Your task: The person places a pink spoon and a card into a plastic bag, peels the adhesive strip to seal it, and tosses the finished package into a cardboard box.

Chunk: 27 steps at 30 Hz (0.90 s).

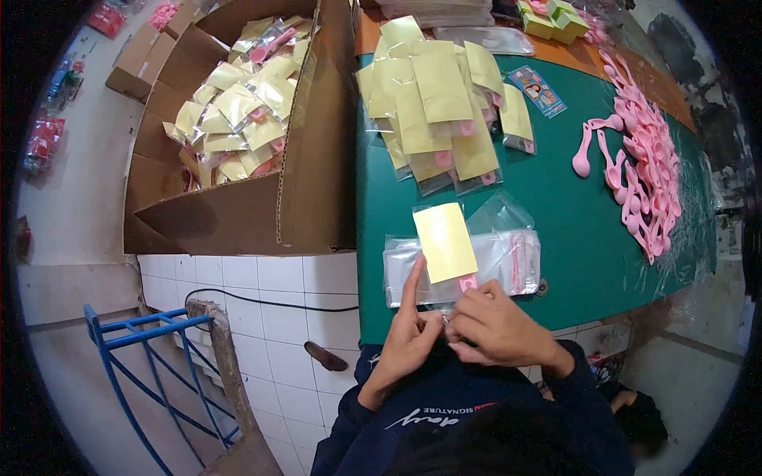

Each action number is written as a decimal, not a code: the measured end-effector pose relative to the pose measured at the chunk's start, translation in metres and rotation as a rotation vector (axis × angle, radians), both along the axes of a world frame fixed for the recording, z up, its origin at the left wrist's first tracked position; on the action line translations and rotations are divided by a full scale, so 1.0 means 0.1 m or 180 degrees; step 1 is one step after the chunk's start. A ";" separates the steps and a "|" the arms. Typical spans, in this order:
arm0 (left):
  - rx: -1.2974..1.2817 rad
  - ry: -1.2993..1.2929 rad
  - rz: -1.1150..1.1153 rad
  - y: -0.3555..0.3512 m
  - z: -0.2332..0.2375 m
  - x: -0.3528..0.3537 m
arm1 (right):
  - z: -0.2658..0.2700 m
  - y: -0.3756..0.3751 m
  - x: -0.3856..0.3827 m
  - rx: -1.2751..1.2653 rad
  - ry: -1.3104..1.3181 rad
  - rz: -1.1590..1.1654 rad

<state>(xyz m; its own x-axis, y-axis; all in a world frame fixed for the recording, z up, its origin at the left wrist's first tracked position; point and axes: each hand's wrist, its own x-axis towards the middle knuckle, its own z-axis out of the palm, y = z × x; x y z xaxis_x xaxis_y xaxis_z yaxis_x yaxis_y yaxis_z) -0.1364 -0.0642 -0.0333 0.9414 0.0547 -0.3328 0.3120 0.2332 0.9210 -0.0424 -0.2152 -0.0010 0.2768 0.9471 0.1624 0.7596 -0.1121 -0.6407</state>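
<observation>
A clear plastic bag with a yellow card (446, 242) in it lies at the table's front edge. The pink end of a spoon (467, 282) shows just below the card. My left hand (406, 343) pinches the bag's near edge with the thumb, its index finger stretched along the card's left side. My right hand (496, 324) has its fingers closed on the same edge, close to the left thumb. Beneath lies a stack of clear plastic bags (508, 262). Parts of the bag's edge are hidden by my fingers.
Packed bags with yellow cards (440, 87) are piled farther back. Many pink spoons (647, 151) lie at the right, near a blue printed card (538, 91). At the left stands a cardboard box (317, 135) of packed bags, with a blue metal frame (143, 337) below it.
</observation>
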 end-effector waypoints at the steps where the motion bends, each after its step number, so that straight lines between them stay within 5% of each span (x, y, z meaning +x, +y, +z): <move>1: 0.0158 0.0034 -0.0088 -0.02 0.01 0.00 | 0.06 -0.06 0.08 -0.0061 0.0193 0.0116; 4: -0.0573 0.0015 0.0325 -0.07 0.03 0.04 | 0.17 -0.27 0.33 0.0049 0.1311 0.0847; 7: -0.0760 0.0059 -0.0014 0.01 0.06 0.02 | 0.28 -0.70 0.82 0.0473 0.2220 0.1006; 9: -0.0768 0.0113 -0.0204 0.05 0.07 -0.01 | 0.20 -1.24 1.32 0.1068 0.2030 0.0038; 12: -0.0766 0.0205 -0.0370 0.07 0.01 -0.03 | 0.23 -2.23 2.34 -0.0363 -0.0574 -0.3200; 15: -0.0739 0.0125 -0.0384 0.07 -0.02 -0.03 | 0.25 -2.60 2.19 -0.2182 -0.3020 -0.4453; 16: -0.0625 0.0079 -0.0409 0.09 0.01 -0.03 | 0.31 -2.16 1.87 -0.0871 -0.2231 -0.4279; 18: -0.0589 0.0147 -0.0407 0.10 0.03 -0.06 | 0.26 -1.14 1.01 0.0443 -0.1299 -0.3186; 19: -0.0664 0.0237 -0.0389 0.11 0.03 -0.06 | 0.27 -0.87 0.70 0.0063 -0.1287 -0.1948; 20: -0.0737 0.0340 -0.0384 0.11 0.03 -0.07 | 0.05 -0.64 0.42 0.0469 -0.0192 -0.1526; 21: -0.0806 0.0330 -0.0430 0.12 0.03 -0.09 | 0.01 -0.47 0.18 -0.0063 0.0027 -0.1149; 27: -0.1700 0.0167 -0.0682 0.21 0.08 -0.21 | -0.14 -0.37 0.05 0.0254 0.0831 -0.1206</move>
<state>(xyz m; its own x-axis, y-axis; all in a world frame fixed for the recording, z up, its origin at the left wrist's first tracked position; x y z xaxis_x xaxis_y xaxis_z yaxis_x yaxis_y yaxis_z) -0.1577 -0.0437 -0.0256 0.8945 -0.3238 -0.3084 0.4456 0.5883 0.6748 -0.0373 -0.2518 -0.0150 0.6422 0.7586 0.1096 0.4867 -0.2931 -0.8229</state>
